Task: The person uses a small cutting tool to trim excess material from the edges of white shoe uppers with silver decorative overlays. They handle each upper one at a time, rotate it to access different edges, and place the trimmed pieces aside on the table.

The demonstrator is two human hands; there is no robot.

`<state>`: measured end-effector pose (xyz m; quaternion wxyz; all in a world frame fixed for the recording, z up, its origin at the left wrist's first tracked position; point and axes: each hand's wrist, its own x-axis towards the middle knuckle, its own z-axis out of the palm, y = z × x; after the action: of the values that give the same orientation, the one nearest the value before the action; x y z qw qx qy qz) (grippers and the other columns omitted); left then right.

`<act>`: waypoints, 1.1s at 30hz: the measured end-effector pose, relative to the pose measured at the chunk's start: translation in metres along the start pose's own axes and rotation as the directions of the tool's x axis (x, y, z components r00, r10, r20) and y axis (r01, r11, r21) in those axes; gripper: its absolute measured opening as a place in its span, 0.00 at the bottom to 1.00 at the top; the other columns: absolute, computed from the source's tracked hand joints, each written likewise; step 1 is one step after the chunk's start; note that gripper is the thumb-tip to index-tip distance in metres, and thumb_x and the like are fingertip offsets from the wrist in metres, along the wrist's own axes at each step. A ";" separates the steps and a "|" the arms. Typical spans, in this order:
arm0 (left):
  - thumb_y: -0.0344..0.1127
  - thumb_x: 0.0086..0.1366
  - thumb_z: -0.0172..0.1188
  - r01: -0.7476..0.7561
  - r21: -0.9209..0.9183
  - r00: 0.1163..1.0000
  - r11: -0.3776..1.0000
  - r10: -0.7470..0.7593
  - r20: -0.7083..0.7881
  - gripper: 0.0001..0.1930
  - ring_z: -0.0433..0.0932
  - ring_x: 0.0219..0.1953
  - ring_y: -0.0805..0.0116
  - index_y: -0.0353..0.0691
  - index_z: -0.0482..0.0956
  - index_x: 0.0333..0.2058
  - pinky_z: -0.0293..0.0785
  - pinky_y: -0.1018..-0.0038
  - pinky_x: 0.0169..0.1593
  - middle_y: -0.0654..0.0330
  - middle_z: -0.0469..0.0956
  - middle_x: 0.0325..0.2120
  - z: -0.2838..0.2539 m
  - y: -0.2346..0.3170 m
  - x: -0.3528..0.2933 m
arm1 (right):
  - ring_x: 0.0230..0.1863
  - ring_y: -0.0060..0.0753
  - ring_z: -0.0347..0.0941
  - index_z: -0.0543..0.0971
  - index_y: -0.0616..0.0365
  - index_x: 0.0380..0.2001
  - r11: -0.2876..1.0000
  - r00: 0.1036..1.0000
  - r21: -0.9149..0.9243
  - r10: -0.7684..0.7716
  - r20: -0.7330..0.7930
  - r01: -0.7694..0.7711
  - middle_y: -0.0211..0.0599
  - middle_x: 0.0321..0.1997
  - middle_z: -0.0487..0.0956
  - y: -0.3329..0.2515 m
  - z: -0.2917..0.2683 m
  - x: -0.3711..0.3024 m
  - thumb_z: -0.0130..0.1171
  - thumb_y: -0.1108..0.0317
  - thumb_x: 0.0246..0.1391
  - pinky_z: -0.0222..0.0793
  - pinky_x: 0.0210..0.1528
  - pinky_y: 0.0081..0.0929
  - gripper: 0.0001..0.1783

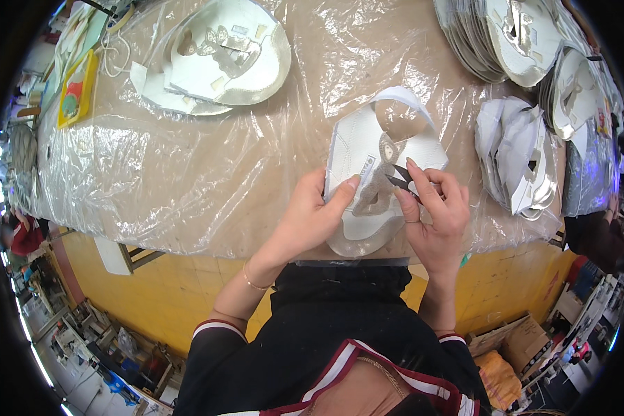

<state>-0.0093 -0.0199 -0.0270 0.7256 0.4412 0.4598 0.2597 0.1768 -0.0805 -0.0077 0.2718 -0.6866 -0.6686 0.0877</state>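
A white and grey shoe upper point(357, 142) lies on the plastic-covered table in front of me, its curved collar strip pointing away. My left hand point(321, 215) grips its left edge, thumb on top and the fingers hidden beneath. In my right hand point(437, 215) is a small pair of dark thread snips point(400, 178), pinched between thumb and fingers. The blades point left over the grey middle part of the upper. Whether the tips touch it or a thread, I cannot tell.
More shoe uppers point(256, 62) lie at the far left. Tall stacks of uppers point(523, 41) stand at the far right, with a looser bundle point(516, 156) nearer me. A yellow tray point(80, 90) sits at the left edge. Clear plastic sheeting point(187, 180) wrinkles across the table.
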 end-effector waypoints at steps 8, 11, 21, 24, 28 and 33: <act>0.36 0.69 0.56 -0.006 -0.047 1.000 0.999 0.007 0.020 0.16 0.74 0.38 0.79 0.26 0.77 0.46 0.73 0.77 0.42 0.60 0.81 0.36 0.003 0.002 0.001 | 0.31 0.28 0.67 0.83 0.53 0.47 1.000 0.998 0.009 0.030 -0.058 -0.030 0.31 0.37 0.78 0.001 0.012 -0.009 0.69 0.68 0.47 0.60 0.41 0.26 0.20; 0.35 0.70 0.56 -0.018 -0.038 1.000 0.999 0.018 -0.003 0.16 0.76 0.36 0.78 0.26 0.76 0.47 0.73 0.76 0.40 0.57 0.82 0.33 0.004 0.003 0.002 | 0.30 0.27 0.68 0.84 0.53 0.47 0.999 0.996 0.042 0.014 -0.089 -0.010 0.30 0.36 0.77 0.003 0.016 -0.009 0.69 0.67 0.47 0.58 0.40 0.25 0.20; 0.33 0.57 0.68 -0.293 0.878 0.749 0.380 0.662 -0.037 0.16 0.66 0.56 0.48 0.38 0.80 0.44 0.64 0.60 0.56 0.46 0.67 0.52 0.006 -0.007 0.012 | 0.30 0.25 0.71 0.82 0.53 0.48 0.997 0.998 -0.052 0.065 0.006 -0.064 0.28 0.36 0.78 0.013 0.043 -0.013 0.66 0.63 0.52 0.55 0.39 0.28 0.19; 0.34 0.57 0.68 -0.274 0.893 0.799 0.357 0.601 0.005 0.12 0.68 0.53 0.51 0.40 0.81 0.39 0.64 0.60 0.54 0.49 0.70 0.49 0.010 -0.013 0.021 | 0.29 0.26 0.70 0.83 0.51 0.48 0.997 0.998 -0.048 0.065 0.000 -0.065 0.27 0.35 0.77 0.014 0.044 -0.013 0.66 0.61 0.53 0.55 0.38 0.29 0.19; 0.35 0.57 0.68 -0.205 0.894 0.803 0.398 0.591 -0.079 0.08 0.70 0.50 0.53 0.40 0.82 0.33 0.62 0.60 0.53 0.54 0.72 0.45 0.015 -0.019 0.034 | 0.30 0.25 0.70 0.82 0.51 0.48 0.993 0.995 -0.059 0.100 0.005 -0.099 0.27 0.35 0.77 0.013 0.044 -0.013 0.66 0.61 0.52 0.55 0.37 0.29 0.19; 0.34 0.57 0.66 -0.145 0.957 0.772 0.251 0.634 -0.049 0.05 0.72 0.46 0.59 0.41 0.82 0.30 0.61 0.61 0.51 0.59 0.74 0.42 0.022 -0.023 0.032 | 0.30 0.25 0.72 0.82 0.52 0.48 0.991 0.993 -0.064 0.115 0.002 -0.115 0.27 0.35 0.77 0.011 0.046 -0.013 0.66 0.63 0.52 0.54 0.37 0.29 0.19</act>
<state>0.0241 -0.0142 -0.0573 0.1384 0.7991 0.5402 0.2246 0.1629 -0.0805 -0.0549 0.2425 -0.7320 -0.6312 0.0840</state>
